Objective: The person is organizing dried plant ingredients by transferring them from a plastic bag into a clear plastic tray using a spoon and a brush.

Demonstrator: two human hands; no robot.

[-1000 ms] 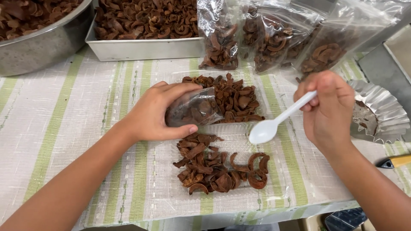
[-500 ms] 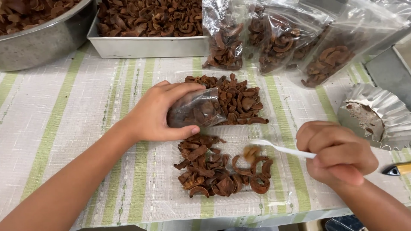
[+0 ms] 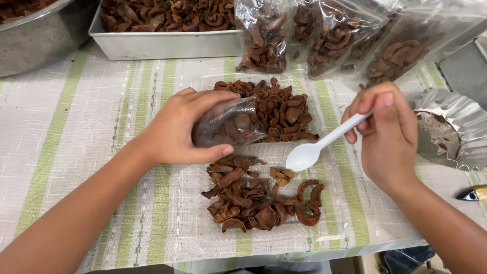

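Observation:
My left hand [image 3: 180, 129] grips a small clear plastic bag [image 3: 231, 124] partly filled with brown dried curled pieces, held on its side over the table. My right hand [image 3: 385, 132] holds a white plastic spoon [image 3: 317, 147] by the handle, its empty bowl hovering just right of the bag's mouth. Below the bag lies a loose pile of the brown pieces [image 3: 258, 200] on a clear plastic sheet [image 3: 329, 228]. A second pile [image 3: 284, 109] lies just beyond the bag.
A metal tray [image 3: 167, 45] full of brown pieces stands at the back, a large metal bowl [image 3: 35, 40] at back left. Several filled clear bags [image 3: 324, 35] lean at back right. A crinkled foil dish [image 3: 456, 127] sits right. Striped cloth [image 3: 76, 116] covers the table.
My right hand dipped the spoon down to the lower pile, then lifted it back up toward the bag's mouth. The left hand kept the bag in place.

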